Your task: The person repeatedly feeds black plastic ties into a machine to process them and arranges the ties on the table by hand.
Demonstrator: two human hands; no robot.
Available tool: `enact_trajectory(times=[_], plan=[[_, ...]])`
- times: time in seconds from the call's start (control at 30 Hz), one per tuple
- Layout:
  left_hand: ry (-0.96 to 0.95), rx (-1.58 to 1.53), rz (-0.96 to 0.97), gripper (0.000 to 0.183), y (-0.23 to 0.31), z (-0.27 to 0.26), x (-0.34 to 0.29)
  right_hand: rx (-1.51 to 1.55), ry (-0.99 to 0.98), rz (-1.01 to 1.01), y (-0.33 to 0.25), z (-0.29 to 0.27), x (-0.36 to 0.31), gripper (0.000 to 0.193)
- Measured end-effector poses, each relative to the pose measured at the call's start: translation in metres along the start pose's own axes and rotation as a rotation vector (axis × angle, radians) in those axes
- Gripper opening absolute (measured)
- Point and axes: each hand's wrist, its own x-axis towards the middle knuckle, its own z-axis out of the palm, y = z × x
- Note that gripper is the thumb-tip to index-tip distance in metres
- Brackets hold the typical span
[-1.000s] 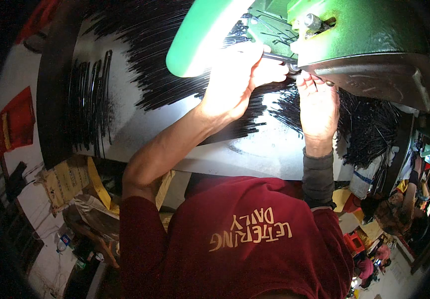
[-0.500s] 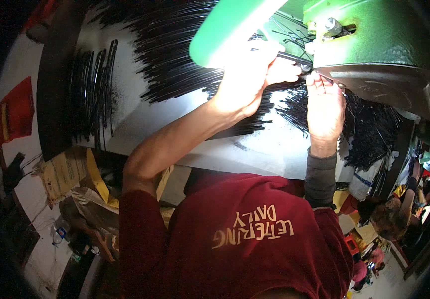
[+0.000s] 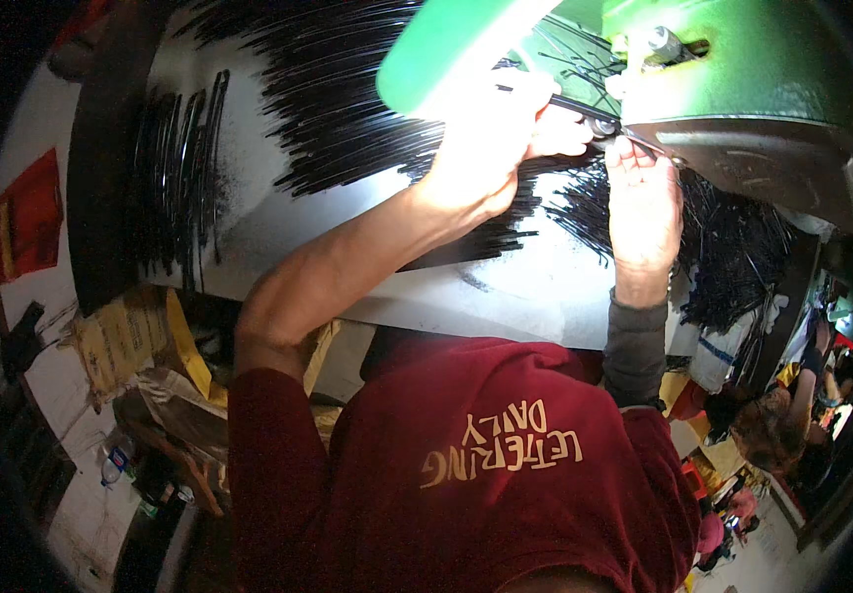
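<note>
One maroon shirt fills the foreground, forearms reaching up from it into hard white light. Here's the right hand, palm to us, fingers close together, tips up against a thin dark strip; whether they pinch it or merely steady it, I can't tell. Over to the left hand, washed pale by glare: fingers curled, pinching a long black rod that slants down to a round metal knob, right beside the machine's edge. Whether rod and strip are one piece, that can't be made out.

And what's changed? Very little in half a second: the view has slid slightly, while both hands keep almost the same places at that edge. That looks like careful holding or fine adjusting, with the rod not yet let go.

Just beyond, the green machine with its silver bolt, and a bright green hood leaning over the left hand. Across the pale table, dense black rods lie fanned out, a smaller bundle off left. Farther off, low at right, what looks like another person.
</note>
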Motion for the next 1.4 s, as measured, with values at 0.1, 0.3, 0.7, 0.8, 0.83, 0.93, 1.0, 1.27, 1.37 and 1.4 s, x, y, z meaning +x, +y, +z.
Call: enact_trajectory(times=[0.1,0.3,0.7,0.8,0.83,0.93,1.0,1.27,1.37,1.4], plan=[[0.223,0.079,-0.064,0.018,0.003,0.009,0.004,-0.809,-0.095,-0.116,-0.001,0.003,0.005,0.028],[0.319,0.291,-0.176,0.018,0.023,0.016,0.014,-0.022,-0.115,0.239,-0.008,0.009,-0.012,0.036],[0.241,0.276,-0.447,0.029,0.011,0.039,-0.030,-2.479,0.135,-0.664,-0.168,-0.071,-0.031,0.024],[0.264,0.262,-0.513,0.020,0.005,0.043,-0.033,-2.233,0.070,-0.535,-0.164,-0.085,-0.024,0.026],[0.258,0.252,-0.516,0.018,0.004,0.043,-0.035,-2.230,0.067,-0.535,-0.163,-0.084,-0.023,0.026],[0.301,0.291,-0.507,0.017,0.008,0.042,-0.039,-2.082,0.019,-0.533,-0.157,-0.085,-0.020,0.021],[0.297,0.302,-0.499,0.017,0.011,0.044,-0.040,-1.910,0.005,-0.680,-0.154,-0.089,-0.017,0.015],[0.293,0.205,-0.457,0.021,0.014,0.051,-0.038,-1.814,-0.230,-1.044,-0.110,-0.040,-0.016,0.016],[0.272,0.085,-0.516,0.020,0.011,0.042,-0.033,-1.737,-0.475,-0.957,-0.058,0.009,-0.018,0.018],[0.352,0.139,-0.474,0.018,0.010,0.047,-0.032,-1.671,-0.491,-0.876,-0.041,0.021,-0.018,0.018]])
